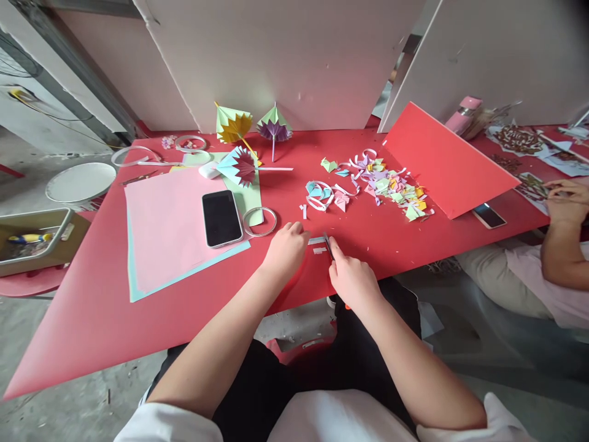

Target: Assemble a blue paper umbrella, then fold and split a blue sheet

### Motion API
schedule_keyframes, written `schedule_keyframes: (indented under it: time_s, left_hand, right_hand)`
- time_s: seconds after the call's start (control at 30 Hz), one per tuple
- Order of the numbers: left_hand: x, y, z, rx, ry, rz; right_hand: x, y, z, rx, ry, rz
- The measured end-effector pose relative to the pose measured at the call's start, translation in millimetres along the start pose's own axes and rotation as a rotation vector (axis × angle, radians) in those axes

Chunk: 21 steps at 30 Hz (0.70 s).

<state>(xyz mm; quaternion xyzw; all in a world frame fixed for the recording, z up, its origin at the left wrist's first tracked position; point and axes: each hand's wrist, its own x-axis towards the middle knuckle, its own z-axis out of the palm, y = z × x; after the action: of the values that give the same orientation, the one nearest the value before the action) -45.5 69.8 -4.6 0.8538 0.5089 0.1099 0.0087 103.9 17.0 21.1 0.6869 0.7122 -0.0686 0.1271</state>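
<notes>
On the red table, close to its front edge, my left hand is closed, with its fingertips at the left end of a pale narrow strip. My right hand grips a slim craft knife; its grey blade meets the strip's right end, and an orange bit shows below the palm. Small white paper bits lie just under the strip. To the left of my left hand is a roll of clear tape, beside a dark-screened phone.
Pink paper sheets cover the table's left. Folded paper umbrellas stand and lie behind. A pile of coloured folded paper pieces sits right of centre, before a leaning red board. Another person's hands are at far right.
</notes>
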Motion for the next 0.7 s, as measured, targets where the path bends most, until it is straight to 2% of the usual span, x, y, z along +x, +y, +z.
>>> schedule_keyframes:
  time_s: [0.17,0.3,0.4,0.5,0.57,0.63,0.7]
  left_hand:
    - [5,9,11.9,-0.097,-0.023,0.008]
    - [3,5,20.6,-0.141,-0.006,0.045]
    - [1,-5,19.3,-0.112,0.057,-0.074]
    - [-1,-16,11.9,0.029,0.151,-0.232]
    - [-2,-20,6.2,0.133,0.196,-0.282]
    - [-3,-23,1.4,0.177,0.189,-0.309]
    - [-4,-26,-2.4,0.135,0.119,-0.343]
  right_hand:
    - [-1,-3,3,0.001,-0.021,-0.032]
    - [1,-5,5,-0.011,-0.039,-0.032]
    - [0,-7,6,-0.013,-0.039,-0.037]
    - [-1,-7,6,0.000,-0.030,-0.036]
    - [-1,-6,6,0.006,-0.019,-0.039]
    - [-1,-5,6,0.003,-0.012,-0.046]
    - [-1,-6,6,-0.003,-0.014,-0.048]
